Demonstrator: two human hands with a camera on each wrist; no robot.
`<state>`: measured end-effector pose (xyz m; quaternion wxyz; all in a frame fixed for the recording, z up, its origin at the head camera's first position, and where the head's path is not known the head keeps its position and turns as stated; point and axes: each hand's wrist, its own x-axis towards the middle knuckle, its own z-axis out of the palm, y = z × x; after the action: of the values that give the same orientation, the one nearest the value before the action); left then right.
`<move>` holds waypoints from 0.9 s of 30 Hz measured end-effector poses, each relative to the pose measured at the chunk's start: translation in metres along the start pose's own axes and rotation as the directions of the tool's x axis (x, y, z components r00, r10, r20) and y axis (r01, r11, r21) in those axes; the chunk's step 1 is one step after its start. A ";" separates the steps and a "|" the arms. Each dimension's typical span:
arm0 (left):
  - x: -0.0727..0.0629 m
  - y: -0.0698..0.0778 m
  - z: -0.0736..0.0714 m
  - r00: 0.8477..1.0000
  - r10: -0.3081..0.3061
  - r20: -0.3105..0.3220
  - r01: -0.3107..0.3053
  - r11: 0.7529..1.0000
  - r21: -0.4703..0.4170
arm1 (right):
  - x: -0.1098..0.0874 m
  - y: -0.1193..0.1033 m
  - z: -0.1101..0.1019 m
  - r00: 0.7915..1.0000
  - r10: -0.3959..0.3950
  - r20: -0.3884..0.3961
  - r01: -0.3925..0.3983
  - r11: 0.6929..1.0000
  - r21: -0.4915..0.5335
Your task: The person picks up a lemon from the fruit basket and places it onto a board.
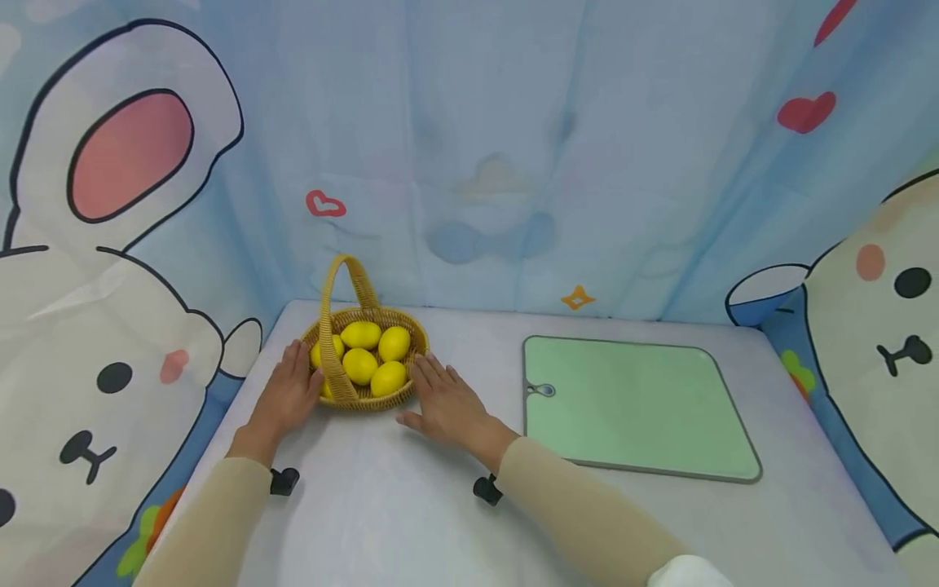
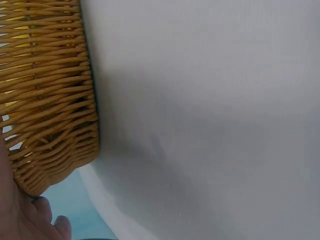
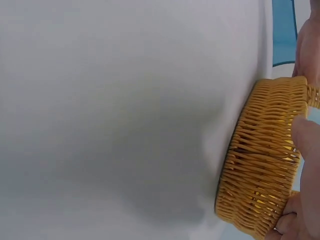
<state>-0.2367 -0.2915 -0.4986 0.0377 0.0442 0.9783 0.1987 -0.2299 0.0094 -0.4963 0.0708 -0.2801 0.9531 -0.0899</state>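
A woven wicker basket [image 1: 377,403] with a tall arched handle stands at the back left of the table, holding several yellow lemons [image 1: 359,367]. My left hand [image 1: 289,395] lies along the basket's left side, fingers extended. On the opposite side, my right hand [image 1: 451,408] has its straight fingers at the rim, its thumb held apart. In the left wrist view, fingertips [image 2: 42,207] show past the basket's lower end. The right wrist view has the basket wall [image 3: 260,155] upright on the cloth, with my right thumb [image 3: 306,137] in front of it.
To the right lies a pale green cutting board [image 1: 638,408] with a grey edge and a hanging hole. White cloth covers the table [image 1: 381,505]. A blue printed curtain [image 1: 499,163] rises right behind the table's back edge.
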 end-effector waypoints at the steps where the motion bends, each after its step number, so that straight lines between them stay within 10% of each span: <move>1: -0.003 0.003 0.001 1.000 0.001 0.001 -0.001 1.000 -0.007 | -0.007 0.001 0.000 1.000 -0.003 -0.008 0.003 1.000 -0.001; 15: -0.041 0.050 0.032 0.999 0.046 -0.025 -0.048 0.998 -0.041 | -0.091 0.012 0.011 0.994 0.021 -0.112 -0.016 0.999 0.047; 27: -0.063 0.082 0.053 0.996 0.082 -0.032 -0.084 0.995 -0.055 | -0.125 0.041 0.008 0.993 0.017 -0.116 -0.012 0.999 0.048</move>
<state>-0.1638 -0.2024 -0.5121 0.0159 0.0808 0.9701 0.2282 -0.1454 0.1106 -0.5022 0.0222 -0.2658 0.9552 -0.1281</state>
